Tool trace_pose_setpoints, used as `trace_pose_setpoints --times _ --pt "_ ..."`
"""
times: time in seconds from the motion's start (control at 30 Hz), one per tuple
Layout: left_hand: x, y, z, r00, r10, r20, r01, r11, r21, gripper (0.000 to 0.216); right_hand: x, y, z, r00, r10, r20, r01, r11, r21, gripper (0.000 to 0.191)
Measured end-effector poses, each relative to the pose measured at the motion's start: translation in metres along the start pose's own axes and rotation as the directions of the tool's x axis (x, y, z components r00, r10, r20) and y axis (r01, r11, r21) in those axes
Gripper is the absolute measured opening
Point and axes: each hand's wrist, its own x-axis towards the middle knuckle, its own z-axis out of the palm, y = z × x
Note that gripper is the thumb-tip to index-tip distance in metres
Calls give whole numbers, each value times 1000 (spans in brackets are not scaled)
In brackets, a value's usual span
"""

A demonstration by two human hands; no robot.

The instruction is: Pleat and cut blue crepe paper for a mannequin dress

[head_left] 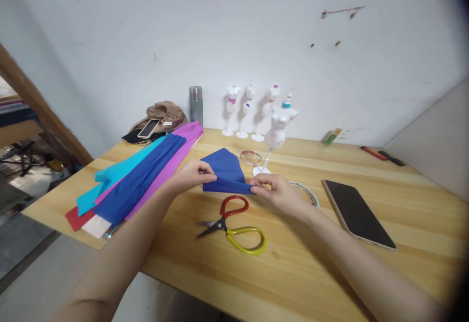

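A piece of dark blue fabric (pixel 224 164) lies on the wooden table with its near edge folded over. My left hand (pixel 194 174) pinches the fabric's left side between thumb and fingers. At the right end of the fold, my right hand (pixel 273 190) grips the cloth the same way. Just nearer to me rest scissors (pixel 222 224) with one red and one yellow handle, blades parted and pointing left. Behind my right hand stands a small white dress-form mannequin (pixel 276 136) with a teal band at its neck.
Strips of coloured fabric (pixel 142 175) spread over the table's left side. Several small mannequins (pixel 230 109) line the wall beside a thermos (pixel 196 107). A clear ring-shaped roll (pixel 251 157) lies behind the blue cloth. To the right are a large phone (pixel 357 214) and a red-and-black tool (pixel 375 153).
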Motion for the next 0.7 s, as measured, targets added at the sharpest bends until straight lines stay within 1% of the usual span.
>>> trace_pose_setpoints --times 0.13,0.23,0.3,0.37,0.5,0.63,0.7 --pt "-1 -2 0 999 21 -28 -26 982 -185 21 0 2 0 993 108 40 -114 980 164 24" --pt "-2 -1 2 999 48 11 -43 960 -278 28 0 2 -1 986 150 68 -162 955 248 27" --pt "-3 1 4 998 50 47 -35 960 -278 34 -1 0 -1 983 161 89 -179 944 276 28" --pt "-4 3 5 997 47 53 -33 970 -240 34 -1 -2 -1 980 170 105 -194 937 291 30" --pt "-6 8 5 999 52 13 -49 984 -172 26 -1 -1 -1 979 181 96 -202 929 311 32" --pt "-7 9 6 997 83 4 -81 977 -196 26 -1 0 -2 977 194 87 -213 912 351 32" --pt "-7 9 7 994 104 -21 -106 974 -201 23 0 -1 -4 976 200 80 -216 902 373 32"
